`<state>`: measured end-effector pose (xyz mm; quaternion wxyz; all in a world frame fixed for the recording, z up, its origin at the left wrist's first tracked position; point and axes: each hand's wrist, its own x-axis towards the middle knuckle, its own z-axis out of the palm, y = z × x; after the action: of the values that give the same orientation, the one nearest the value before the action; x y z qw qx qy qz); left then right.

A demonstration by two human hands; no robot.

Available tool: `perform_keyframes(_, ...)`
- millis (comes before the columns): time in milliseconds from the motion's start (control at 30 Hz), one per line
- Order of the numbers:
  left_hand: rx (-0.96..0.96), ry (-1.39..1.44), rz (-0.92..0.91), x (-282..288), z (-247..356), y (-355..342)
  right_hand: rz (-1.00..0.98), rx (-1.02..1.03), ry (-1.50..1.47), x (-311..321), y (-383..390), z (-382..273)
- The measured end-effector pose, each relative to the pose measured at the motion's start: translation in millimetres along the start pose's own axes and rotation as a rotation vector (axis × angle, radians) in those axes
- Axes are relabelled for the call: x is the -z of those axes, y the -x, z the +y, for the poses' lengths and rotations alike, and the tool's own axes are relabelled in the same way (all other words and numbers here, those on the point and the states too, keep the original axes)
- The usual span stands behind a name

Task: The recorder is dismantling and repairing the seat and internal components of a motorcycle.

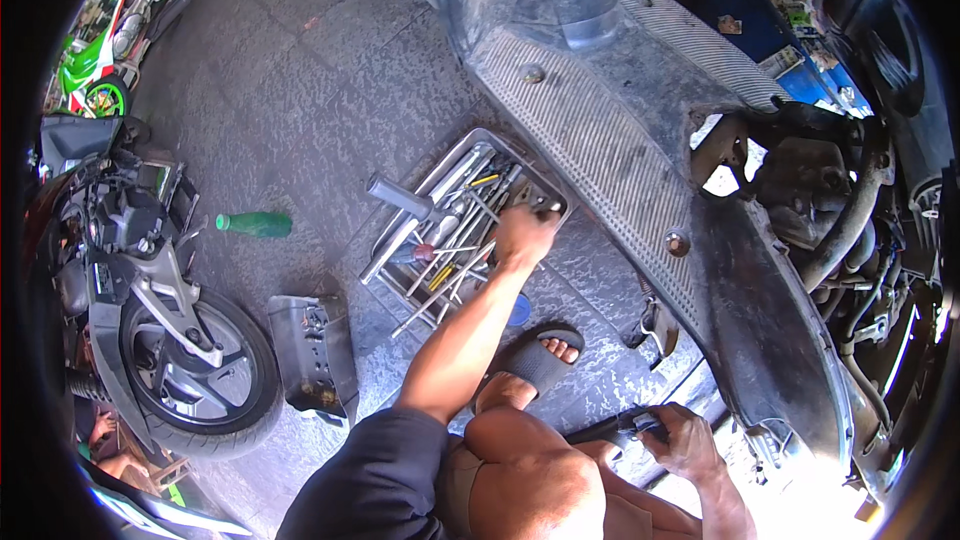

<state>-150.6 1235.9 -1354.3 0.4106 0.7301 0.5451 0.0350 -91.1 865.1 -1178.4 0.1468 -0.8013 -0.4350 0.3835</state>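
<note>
My left hand (523, 233) reaches out into a metal tool tray (400, 212) on the ground and closes on a dark tool (540, 204) at the tray's right end. The tray holds several wrenches, screwdrivers and a grey-handled tool (398, 197). My right hand (682, 436) sits low by my knee, gripping a black-handled tool (612, 429) beside the underside of a scooter. My sandalled foot (545, 353) rests between the tray and the scooter.
A scooter's grey ribbed footboard (600, 140) and dirty under-panel (760, 320) run diagonally on the right, with engine parts (850, 230) exposed. A green bottle (255, 225) and a black plastic part (310, 350) lie on the pavement. A motorcycle front wheel (195, 365) stands at left.
</note>
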Motion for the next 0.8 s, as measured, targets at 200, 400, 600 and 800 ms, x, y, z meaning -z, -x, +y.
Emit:
perform_keyframes(200, -0.561, 0.630, 0.598, 76, 31, 53, 0.032, 0.007, 0.001, 3, 1, 1)
perform_keyframes(400, -0.784, -0.133, 0.320, 117, 155, -27, -0.029, 0.029, -0.002, -5, 2, -14)
perform_keyframes(600, -0.894, -0.380, 0.292, 105, 168, -81, 0.066, 0.021, -0.038, 9, 3, -15)
perform_keyframes(800, -1.097, -0.157, 0.343, 117, 154, -75, 0.024, 0.034, -0.061, 0, 1, -1)
